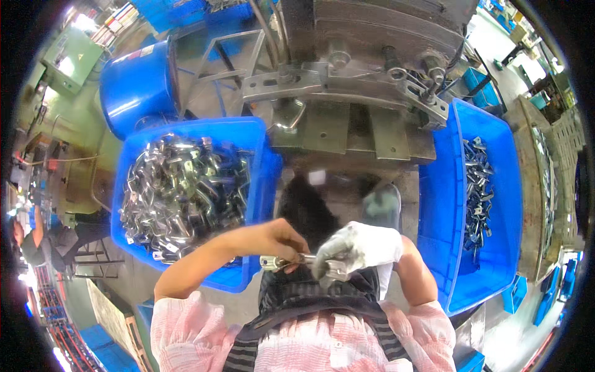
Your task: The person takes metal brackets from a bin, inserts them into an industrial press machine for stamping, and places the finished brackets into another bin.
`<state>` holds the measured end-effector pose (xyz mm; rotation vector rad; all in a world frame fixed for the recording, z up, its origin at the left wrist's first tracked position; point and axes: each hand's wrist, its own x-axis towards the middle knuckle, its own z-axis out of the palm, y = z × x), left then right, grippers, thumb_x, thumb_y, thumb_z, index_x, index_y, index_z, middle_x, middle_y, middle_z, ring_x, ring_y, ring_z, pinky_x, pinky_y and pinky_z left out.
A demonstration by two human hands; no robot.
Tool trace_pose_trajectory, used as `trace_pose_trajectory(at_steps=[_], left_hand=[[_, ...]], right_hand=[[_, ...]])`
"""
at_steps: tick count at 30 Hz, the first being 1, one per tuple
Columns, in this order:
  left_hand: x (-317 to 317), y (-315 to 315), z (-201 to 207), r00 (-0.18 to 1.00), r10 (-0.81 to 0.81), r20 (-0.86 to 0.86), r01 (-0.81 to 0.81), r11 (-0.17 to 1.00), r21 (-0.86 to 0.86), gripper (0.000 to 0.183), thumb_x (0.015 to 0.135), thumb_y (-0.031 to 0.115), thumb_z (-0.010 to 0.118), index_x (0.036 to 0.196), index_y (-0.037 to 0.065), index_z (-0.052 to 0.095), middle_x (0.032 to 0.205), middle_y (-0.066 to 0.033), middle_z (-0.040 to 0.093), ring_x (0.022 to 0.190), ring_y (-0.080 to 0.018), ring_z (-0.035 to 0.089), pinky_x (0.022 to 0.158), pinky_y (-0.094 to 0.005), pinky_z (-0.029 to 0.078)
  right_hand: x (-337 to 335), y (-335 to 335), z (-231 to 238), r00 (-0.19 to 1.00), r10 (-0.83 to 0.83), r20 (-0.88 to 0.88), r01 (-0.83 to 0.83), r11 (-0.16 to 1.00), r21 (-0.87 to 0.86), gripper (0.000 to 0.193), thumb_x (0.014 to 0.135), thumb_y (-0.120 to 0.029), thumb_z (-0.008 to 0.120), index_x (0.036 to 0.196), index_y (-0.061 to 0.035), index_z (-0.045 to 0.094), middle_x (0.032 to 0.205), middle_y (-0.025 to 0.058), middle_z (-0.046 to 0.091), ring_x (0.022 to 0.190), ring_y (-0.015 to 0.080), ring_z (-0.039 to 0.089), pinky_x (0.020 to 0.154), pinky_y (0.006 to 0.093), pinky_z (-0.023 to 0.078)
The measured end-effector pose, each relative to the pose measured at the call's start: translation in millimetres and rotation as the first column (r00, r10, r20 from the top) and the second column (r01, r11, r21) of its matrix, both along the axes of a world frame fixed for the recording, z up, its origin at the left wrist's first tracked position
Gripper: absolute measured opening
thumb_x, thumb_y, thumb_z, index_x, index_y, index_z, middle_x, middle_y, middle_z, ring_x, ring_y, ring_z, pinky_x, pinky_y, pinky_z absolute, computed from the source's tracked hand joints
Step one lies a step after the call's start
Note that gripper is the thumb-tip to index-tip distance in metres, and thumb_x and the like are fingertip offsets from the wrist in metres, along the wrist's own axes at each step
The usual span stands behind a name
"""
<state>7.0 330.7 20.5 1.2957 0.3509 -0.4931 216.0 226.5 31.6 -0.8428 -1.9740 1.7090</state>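
Note:
My bare left hand [282, 240] is in front of my body, its fingers closed around a small shiny metal part [271, 264] with a hole near its end. Right beside it, my right hand [362, 247] wears a white glove with a greyed, soiled fingertip area. It is closed on another shiny metal part [336, 271]. The two hands almost meet, and a thin stretch of metal shows between them; I cannot tell whether the parts touch or are joined. A blue bin [265, 204] heaped with similar bent metal parts [186, 192] stands by my left forearm.
A heavy press [384, 74] with bolted clamps and a flat metal bed rises straight ahead. On the right stands a blue bin [441, 204] holding fewer metal parts [477, 192]. A blue drum [139, 87] lies beyond the left bin. A wooden crate [533, 204] is farther right.

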Motion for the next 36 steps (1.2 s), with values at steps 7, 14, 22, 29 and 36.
trace_pose_trajectory(at_steps=[7, 14, 22, 29, 36], left_hand=[[-36.2, 104.9, -53.7, 0.788, 0.504, 0.354, -0.512, 0.217, 0.831, 0.015, 0.077, 0.012, 0.062, 0.088, 0.001, 0.065, 0.072, -0.012, 0.064, 0.058, -0.0184, 0.061, 0.052, -0.03, 0.047], [-39.7, 145.1, -178.6, 0.862, 0.502, -0.065, 0.12, -0.077, 0.99, 0.018, 0.075, 0.009, 0.055, 0.09, 0.001, 0.061, 0.08, -0.0224, 0.062, 0.078, -0.0373, 0.062, 0.066, -0.0454, 0.051], [-57.5, 136.5, -145.6, 0.895, 0.442, 0.062, -0.004, -0.133, 0.991, 0.013, 0.075, 0.012, 0.058, 0.072, 0.0, 0.063, 0.075, -0.0212, 0.062, 0.073, -0.0382, 0.061, 0.061, -0.0448, 0.049], [-69.1, 121.3, -61.1, 0.89, 0.318, 0.326, -0.161, -0.449, 0.879, 0.022, 0.069, 0.014, 0.068, 0.088, 0.003, 0.064, 0.082, -0.0149, 0.061, 0.072, -0.0297, 0.059, 0.065, -0.0376, 0.046], [-66.1, 93.1, -8.6, 0.389, 0.644, 0.659, -0.801, -0.117, 0.587, 0.019, 0.08, 0.011, 0.063, 0.096, 0.001, 0.062, 0.075, -0.005, 0.064, 0.064, -0.0108, 0.058, 0.057, -0.0235, 0.044]], right_hand=[[73.4, 6.8, -22.2, 0.44, -0.897, -0.046, 0.875, 0.417, 0.245, 0.022, 0.085, -0.018, 0.059, 0.086, 0.0036, 0.059, 0.077, 0.0104, 0.065, 0.068, 0.0111, 0.061, 0.062, 0.0229, 0.047], [73.9, 71.2, -45.6, 0.061, -0.958, -0.279, 0.998, 0.062, 0.006, 0.015, 0.082, -0.011, 0.062, 0.089, 0.0018, 0.062, 0.071, 0.0059, 0.064, 0.056, 0.009, 0.058, 0.051, 0.0228, 0.043], [69.7, 88.3, -48.6, -0.025, -0.956, -0.291, 0.954, 0.064, -0.294, 0.014, 0.081, -0.01, 0.063, 0.089, 0.0018, 0.064, 0.071, 0.005, 0.063, 0.055, 0.0069, 0.054, 0.05, 0.0223, 0.041], [71.3, 86.5, -52.8, -0.034, -0.95, -0.31, 0.969, 0.044, -0.243, 0.012, 0.08, -0.008, 0.065, 0.087, 0.0018, 0.064, 0.069, 0.0019, 0.061, 0.059, 0.0048, 0.05, 0.053, 0.0214, 0.039], [67.7, 85.2, -53.1, -0.026, -0.95, -0.312, 0.96, 0.064, -0.274, 0.014, 0.078, -0.01, 0.067, 0.086, 0.001, 0.065, 0.071, 0.0037, 0.063, 0.061, 0.0063, 0.052, 0.055, 0.0228, 0.041]])
